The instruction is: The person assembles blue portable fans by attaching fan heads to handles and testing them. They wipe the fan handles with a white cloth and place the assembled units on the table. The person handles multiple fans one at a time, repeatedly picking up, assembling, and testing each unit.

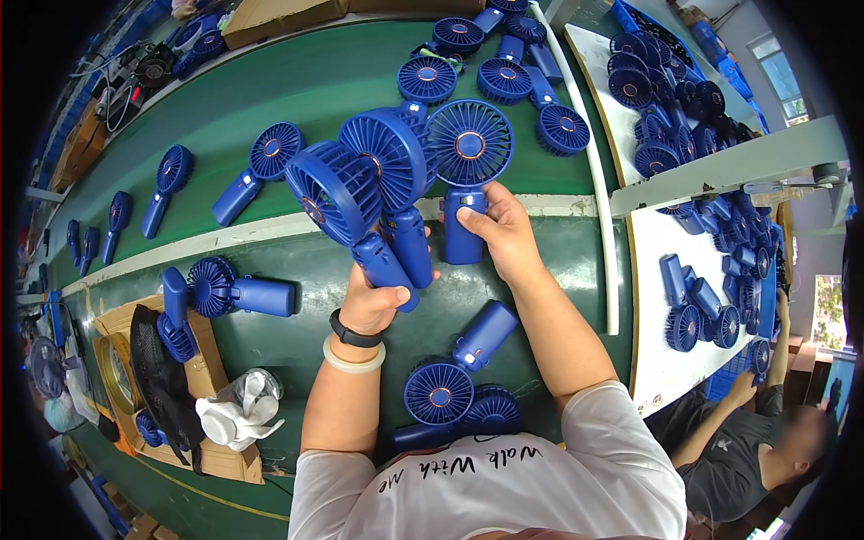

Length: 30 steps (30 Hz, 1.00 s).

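**Three blue handheld fans gripped above a green conveyor belt**

At the bottom centre of the frame, just above the person's white shirt, two blue fans [450, 396] lie on the green belt [315, 81] between the forearms, touching neither hand. Above them, left of centre, the left hand [371, 301] rises from a forearm wearing a black watch [354, 334] and a pale bangle [353, 358]. Its fingers are clamped around the handles of two handheld fans [369, 175], whose round grilles fan out up and to the left, tilted and overlapping each other. Just right of it, the right hand [500, 232] comes in from the lower right with the wrist bent, fingers and thumb closed on the handle of a third fan [469, 148], held upright with its grille facing the camera and touching the neighbouring grille.

Farther off, more blue fans lie scattered on the belt at upper left and top centre. A cardboard box [209, 454] with a white crumpled cloth [236, 416] sits at lower left. On the right, white trays [661, 364] carry heaped fans, and another person [747, 441] sits at lower right.
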### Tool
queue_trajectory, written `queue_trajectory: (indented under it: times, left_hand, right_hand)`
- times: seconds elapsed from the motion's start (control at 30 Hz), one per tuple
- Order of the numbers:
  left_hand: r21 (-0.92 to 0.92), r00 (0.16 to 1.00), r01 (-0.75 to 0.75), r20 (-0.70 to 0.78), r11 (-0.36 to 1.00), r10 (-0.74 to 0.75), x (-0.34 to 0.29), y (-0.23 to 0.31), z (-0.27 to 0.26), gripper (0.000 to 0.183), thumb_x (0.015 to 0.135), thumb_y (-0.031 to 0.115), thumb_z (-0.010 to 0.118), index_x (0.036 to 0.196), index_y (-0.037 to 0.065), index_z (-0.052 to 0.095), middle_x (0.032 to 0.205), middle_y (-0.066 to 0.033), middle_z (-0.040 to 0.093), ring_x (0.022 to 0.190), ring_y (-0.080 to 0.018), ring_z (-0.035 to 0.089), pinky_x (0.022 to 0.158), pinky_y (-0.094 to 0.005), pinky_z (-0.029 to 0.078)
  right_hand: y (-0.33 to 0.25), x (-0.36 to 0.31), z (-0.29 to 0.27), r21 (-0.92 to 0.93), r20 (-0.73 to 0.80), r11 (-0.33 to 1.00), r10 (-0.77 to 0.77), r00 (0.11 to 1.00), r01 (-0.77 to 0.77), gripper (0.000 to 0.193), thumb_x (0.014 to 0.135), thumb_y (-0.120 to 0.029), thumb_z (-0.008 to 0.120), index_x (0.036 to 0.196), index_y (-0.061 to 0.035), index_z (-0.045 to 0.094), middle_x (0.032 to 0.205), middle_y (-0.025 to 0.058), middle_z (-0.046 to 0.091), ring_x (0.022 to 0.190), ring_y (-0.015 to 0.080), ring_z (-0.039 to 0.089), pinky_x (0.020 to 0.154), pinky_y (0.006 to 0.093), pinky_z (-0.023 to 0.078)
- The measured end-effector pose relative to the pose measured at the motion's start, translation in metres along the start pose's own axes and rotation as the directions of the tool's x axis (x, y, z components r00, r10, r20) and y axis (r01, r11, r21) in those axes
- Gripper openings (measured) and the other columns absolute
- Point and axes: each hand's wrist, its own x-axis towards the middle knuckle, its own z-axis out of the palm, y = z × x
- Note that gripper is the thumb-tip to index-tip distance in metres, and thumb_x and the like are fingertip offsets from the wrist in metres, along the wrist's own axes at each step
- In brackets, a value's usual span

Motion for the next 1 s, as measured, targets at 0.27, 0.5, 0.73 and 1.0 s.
queue_trajectory:
  times: [0.27,0.5,0.73,1.0]
  left_hand:
    - [0.097,0.999,0.000,0.046,0.995,-0.004,0.006,0.003,0.012,0.088,0.063,0.012,0.076,0.136,0.004,0.027,0.134,-0.0165,0.037,0.122,-0.0274,0.042,0.090,-0.0471,0.048]
    - [0.519,0.982,-0.142,0.184,0.843,0.052,0.005,-0.006,0.006,0.072,0.065,0.001,0.071,0.129,0.001,0.038,0.123,-0.0101,0.050,0.112,-0.0202,0.050,0.093,-0.0349,0.042]
    - [0.696,0.901,-0.432,0.306,0.574,0.307,0.001,-0.010,0.023,0.101,0.067,0.037,0.078,0.141,0.002,0.017,0.143,-0.0155,0.024,0.133,-0.0263,0.024,0.107,-0.0397,0.024]
    - [0.980,0.632,0.086,0.086,-0.180,0.770,0.045,0.032,-0.029,0.057,0.068,0.005,0.067,0.119,0.002,0.043,0.116,-0.0187,0.046,0.112,-0.0352,0.041,0.097,-0.0458,0.031]
  right_hand:
    - [-0.002,-0.006,0.011,0.019,0.020,0.999,0.027,0.999,-0.027,0.045,0.084,-0.005,0.057,0.125,0.0004,0.040,0.112,0.0134,0.057,0.096,0.0175,0.058,0.085,0.0317,0.045]
    - [0.015,-0.026,0.022,-0.289,0.384,0.905,-0.190,0.903,0.313,0.110,0.065,-0.028,0.082,0.141,-0.0022,0.007,0.132,0.0187,0.035,0.127,0.0292,0.031,0.107,0.0396,0.021]
    - [-0.021,-0.036,0.028,0.382,0.229,0.913,0.056,0.972,-0.143,0.070,0.061,-0.012,0.077,0.123,0.0000,0.045,0.114,0.0103,0.056,0.103,0.0201,0.056,0.092,0.0340,0.044]
    - [-0.045,-0.086,0.010,0.871,0.442,0.368,-0.295,0.847,-0.326,0.081,0.065,-0.054,0.071,0.127,-0.0085,0.044,0.130,0.0228,0.037,0.122,0.0375,0.036,0.095,0.0575,0.038]
